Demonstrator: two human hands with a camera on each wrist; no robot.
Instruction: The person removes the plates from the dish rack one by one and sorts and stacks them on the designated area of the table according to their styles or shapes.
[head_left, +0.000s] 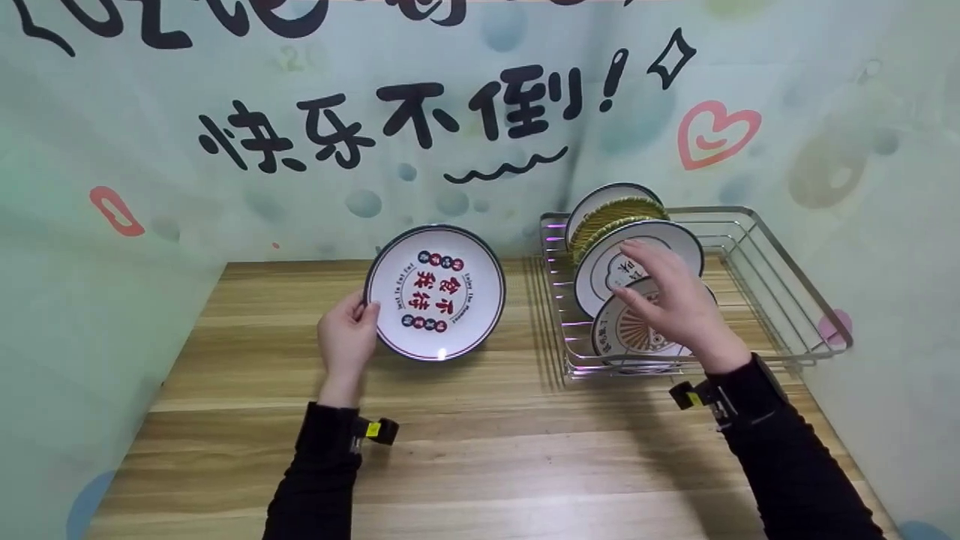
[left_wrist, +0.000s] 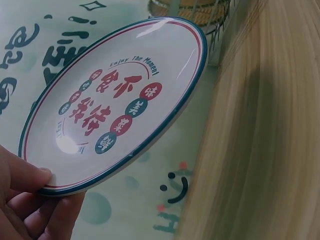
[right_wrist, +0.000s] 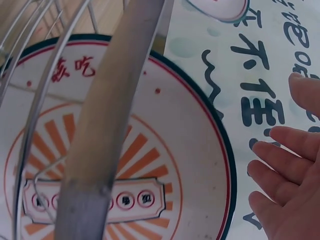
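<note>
My left hand (head_left: pixel 346 335) pinches the left rim of a white plate (head_left: pixel 435 292) with a dark rim and red and blue characters, holding it tilted up off the wooden table; the left wrist view shows the thumb (left_wrist: pixel 25 175) on that plate (left_wrist: pixel 115 105). My right hand (head_left: pixel 670 296) hovers with straight, spread fingers over the plates standing in a metal dish rack (head_left: pixel 780 262). It is close to the front plate (head_left: pixel 630 334) with orange rays, which the right wrist view shows as a plate (right_wrist: pixel 150 165) beside the fingers (right_wrist: pixel 280 160), not gripped.
Behind the front plate stand a second white plate (head_left: pixel 611 262), a yellow-green ribbed item (head_left: pixel 611 217) and another plate (head_left: pixel 600 199). The rack's right half holds nothing. Walls with printed characters close in behind and on both sides. Bare wooden tabletop (head_left: pixel 487 465) lies in front.
</note>
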